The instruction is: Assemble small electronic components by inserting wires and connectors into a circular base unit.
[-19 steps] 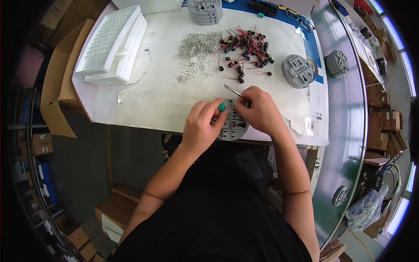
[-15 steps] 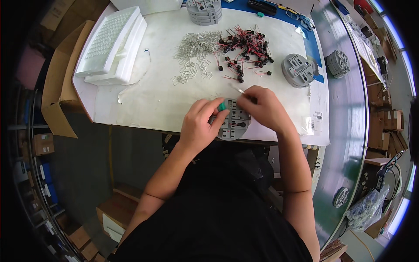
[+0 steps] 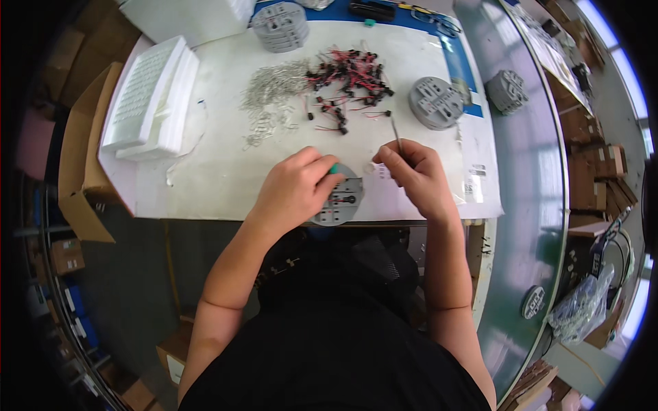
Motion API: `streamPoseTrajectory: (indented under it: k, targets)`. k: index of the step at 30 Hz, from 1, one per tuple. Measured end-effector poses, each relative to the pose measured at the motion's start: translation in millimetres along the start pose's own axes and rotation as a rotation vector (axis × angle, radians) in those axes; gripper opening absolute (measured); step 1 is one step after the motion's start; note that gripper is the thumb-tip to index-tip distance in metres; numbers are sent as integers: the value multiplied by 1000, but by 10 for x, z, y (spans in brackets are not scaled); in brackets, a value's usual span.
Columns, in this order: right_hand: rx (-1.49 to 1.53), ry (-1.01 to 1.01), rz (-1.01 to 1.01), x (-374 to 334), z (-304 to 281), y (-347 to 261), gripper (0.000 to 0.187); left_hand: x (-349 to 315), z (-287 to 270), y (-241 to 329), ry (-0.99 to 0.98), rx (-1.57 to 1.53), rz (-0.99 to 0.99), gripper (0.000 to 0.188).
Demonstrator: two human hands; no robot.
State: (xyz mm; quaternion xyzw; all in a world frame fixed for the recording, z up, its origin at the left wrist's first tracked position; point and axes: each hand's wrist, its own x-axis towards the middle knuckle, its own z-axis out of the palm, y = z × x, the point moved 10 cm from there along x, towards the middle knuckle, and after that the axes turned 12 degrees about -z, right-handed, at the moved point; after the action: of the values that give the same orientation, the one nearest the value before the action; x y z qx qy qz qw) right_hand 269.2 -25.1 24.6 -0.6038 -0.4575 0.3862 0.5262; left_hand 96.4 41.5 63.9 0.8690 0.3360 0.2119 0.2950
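Observation:
My left hand [image 3: 291, 188] is closed in a pinch over a grey round disc [image 3: 348, 207] at the table's near edge. Between its thumb and index finger shows a small green piece [image 3: 334, 168], resting against the disc's upper part. The disc has slots and a small black round part with a red wire on its face; my fingers cover its left side. To the right of the disc, my right hand [image 3: 421, 179] is closed round a thin metal tool [image 3: 395, 131], its narrow end pointing away from me. By that thumb is a tiny whitish thing [image 3: 371, 168], too blurred to name.
Beyond my hands lie a heap of clear U-shaped pieces [image 3: 274, 89] and a pile of black parts with red wires [image 3: 349, 74]. Grey disc stacks [image 3: 279, 29] stand at the back and right [image 3: 436, 104]. White foam trays [image 3: 147, 103] and an open carton [image 3: 86, 151] are at left.
My right hand has come off the disc and moved to its right, turning the tool upright. My left hand stays on the disc with the green piece. The whole view has shifted.

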Motion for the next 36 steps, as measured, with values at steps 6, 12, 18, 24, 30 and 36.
streamPoseTrajectory:
  k: [6, 12, 18, 24, 30, 36]
  targets:
    - [-13, -18, 18, -80, -18, 42, 28, -12, 68, -91, 11, 71, -73, 23]
    - [-80, 90, -56, -76, -170, 54, 19, 81, 69, -24, -116, 267, -42, 38]
    - [-1062, 955, -210, 185, -2498, -387, 75, -186, 15, 265, -82, 557, -100, 97]
    - [-1157, 751, 204, 375, -3468, 442, 114, -199, 183, 223, -219, 523, -150, 122]
    - [-890, 667, -132, 556, -3359, 371, 107, -314, -186, 156, 61, -112, 18, 118]
    - [-758, 387, -335, 1266, -2656, 99, 104, -472, -154, -296, 272, -186, -26, 113]
